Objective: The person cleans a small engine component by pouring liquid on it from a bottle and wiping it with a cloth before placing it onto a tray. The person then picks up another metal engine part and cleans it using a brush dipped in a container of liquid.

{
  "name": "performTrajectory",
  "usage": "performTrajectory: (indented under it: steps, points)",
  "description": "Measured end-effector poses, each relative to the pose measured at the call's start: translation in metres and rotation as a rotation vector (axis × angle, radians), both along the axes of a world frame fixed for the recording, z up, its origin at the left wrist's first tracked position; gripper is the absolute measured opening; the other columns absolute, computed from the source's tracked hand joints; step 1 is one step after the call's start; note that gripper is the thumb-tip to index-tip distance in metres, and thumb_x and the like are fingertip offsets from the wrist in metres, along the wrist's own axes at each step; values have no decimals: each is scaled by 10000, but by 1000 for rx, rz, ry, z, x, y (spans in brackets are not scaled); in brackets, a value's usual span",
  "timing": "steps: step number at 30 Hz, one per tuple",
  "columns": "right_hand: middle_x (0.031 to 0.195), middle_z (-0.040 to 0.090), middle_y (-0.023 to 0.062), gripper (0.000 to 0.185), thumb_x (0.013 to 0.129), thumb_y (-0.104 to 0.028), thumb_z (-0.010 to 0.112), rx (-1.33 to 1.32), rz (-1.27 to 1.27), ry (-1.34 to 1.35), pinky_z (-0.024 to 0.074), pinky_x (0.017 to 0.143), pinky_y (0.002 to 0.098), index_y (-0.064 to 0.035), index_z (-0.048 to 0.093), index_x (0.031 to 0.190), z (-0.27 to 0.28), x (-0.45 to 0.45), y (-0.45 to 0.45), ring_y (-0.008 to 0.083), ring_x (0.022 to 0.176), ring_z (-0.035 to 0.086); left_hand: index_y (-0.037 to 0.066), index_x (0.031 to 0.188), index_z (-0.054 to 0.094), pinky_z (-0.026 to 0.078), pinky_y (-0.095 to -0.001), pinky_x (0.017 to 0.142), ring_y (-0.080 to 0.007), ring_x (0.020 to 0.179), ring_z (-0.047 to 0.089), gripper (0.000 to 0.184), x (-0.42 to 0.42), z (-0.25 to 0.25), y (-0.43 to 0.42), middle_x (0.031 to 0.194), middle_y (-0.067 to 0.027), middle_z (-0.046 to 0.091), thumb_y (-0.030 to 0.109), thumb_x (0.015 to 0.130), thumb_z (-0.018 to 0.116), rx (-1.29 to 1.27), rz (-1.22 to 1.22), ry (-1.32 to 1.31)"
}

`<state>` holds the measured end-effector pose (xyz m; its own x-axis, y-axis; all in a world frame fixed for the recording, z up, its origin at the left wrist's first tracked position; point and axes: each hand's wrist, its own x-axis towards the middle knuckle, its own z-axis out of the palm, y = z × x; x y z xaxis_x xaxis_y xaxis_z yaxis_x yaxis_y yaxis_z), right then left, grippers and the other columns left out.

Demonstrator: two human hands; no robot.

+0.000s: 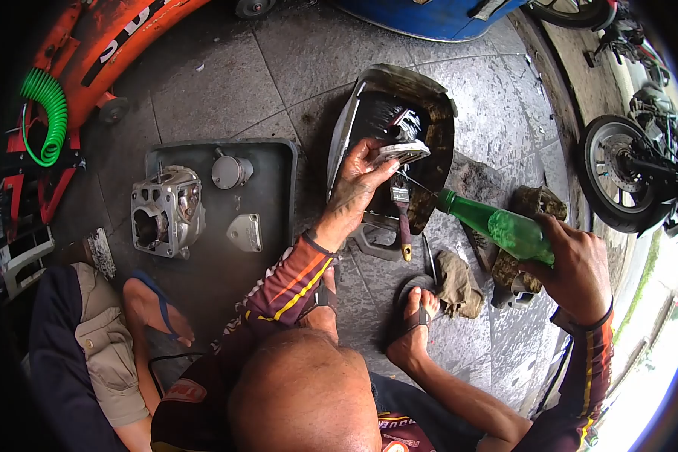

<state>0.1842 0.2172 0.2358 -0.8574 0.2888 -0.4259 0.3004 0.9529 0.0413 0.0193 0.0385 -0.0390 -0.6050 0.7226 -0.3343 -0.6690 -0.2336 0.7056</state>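
Observation:
My left hand [356,188] grips a grey metal engine part [403,153] over a black bin [443,151] with dirty walls. In my right hand [576,265] is a green plastic bottle [505,230], tilted with its neck toward the part. A thin streak of liquid shows between the neck and the part. A brush [403,218] leans at the bin's near edge, below my left hand. Left of my left hand, a grey tray [267,181] holds a cylindrical metal piece [230,172] and a flat plate [244,233]; an engine block [167,212] lies at its left side.
A brown rag [458,286] lies beside a sandaled foot [418,324]. Dirty metal parts [539,203] sit at the right, near a motorcycle wheel [618,173]. Another person's foot [158,309] is at left. An orange machine [120,45] and a blue container [429,19] stand at the back.

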Motion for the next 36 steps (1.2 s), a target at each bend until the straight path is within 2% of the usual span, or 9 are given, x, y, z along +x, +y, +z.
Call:
performTrajectory:
  steps: [2,5,15,21,24,27,29,32,36]
  points:
    - [933,706,153,543,713,-252,828,6,2,7,525,681,446,-47,610,1166,1,0,0,359,799,694,92,1176,578,462,-323,999,-117,1046,622,286,0,-2,1,1106,-26,674,101,921,708,66,57,103]
    - [937,708,151,549,709,-249,831,3,-26,26,526,686,446,-49,611,1170,2,4,4,359,809,696,81,1173,588,444,-293,1008,-108,1053,619,282,-2,0,-1,1111,-30,676,97,917,705,31,41,76]
    - [940,715,148,548,715,-264,834,1,-15,-2,535,691,438,-49,618,1171,0,3,1,347,798,705,65,1226,587,434,-323,1060,-136,1108,621,321,-5,2,-4,1165,-50,674,81,920,682,32,44,21]
    - [935,715,151,559,719,-276,834,-26,-1,-13,533,686,440,-50,620,1183,0,3,-3,348,794,704,39,1261,577,469,-297,1018,-142,1097,633,349,-5,2,-2,1161,-62,674,89,928,671,71,40,-32]
    - [927,713,153,563,717,-281,835,-35,8,-28,532,685,441,-48,620,1183,-3,4,-3,349,792,703,38,1232,598,473,-285,981,-128,1074,629,301,-5,13,-3,1154,-51,677,87,940,656,76,92,-108]
    - [915,711,150,566,711,-286,837,-29,1,-13,531,685,441,-46,623,1177,-4,6,-1,352,791,702,43,1244,587,470,-277,984,-136,1071,634,303,-8,15,-6,1168,-59,675,109,953,643,22,33,-173]
    - [909,709,148,568,706,-289,839,-22,-7,8,531,686,441,-45,625,1172,-4,6,-1,354,792,702,64,1295,552,484,-376,1032,-191,1064,667,350,-8,15,-5,1201,-69,653,119,960,637,119,6,-169]
    - [910,710,145,571,694,-292,843,-5,-16,26,531,687,442,-45,630,1162,-2,5,-1,355,792,703,101,1296,530,476,-433,1050,-215,1088,663,341,-5,16,-6,1212,-66,640,119,969,627,102,17,-154]
    - [927,712,145,570,689,-292,843,-16,-24,21,531,690,443,-45,632,1157,-3,6,-1,354,793,702,120,1304,500,471,-462,1055,-235,1073,669,355,-2,7,-3,1227,-58,629,110,970,621,16,53,-65]
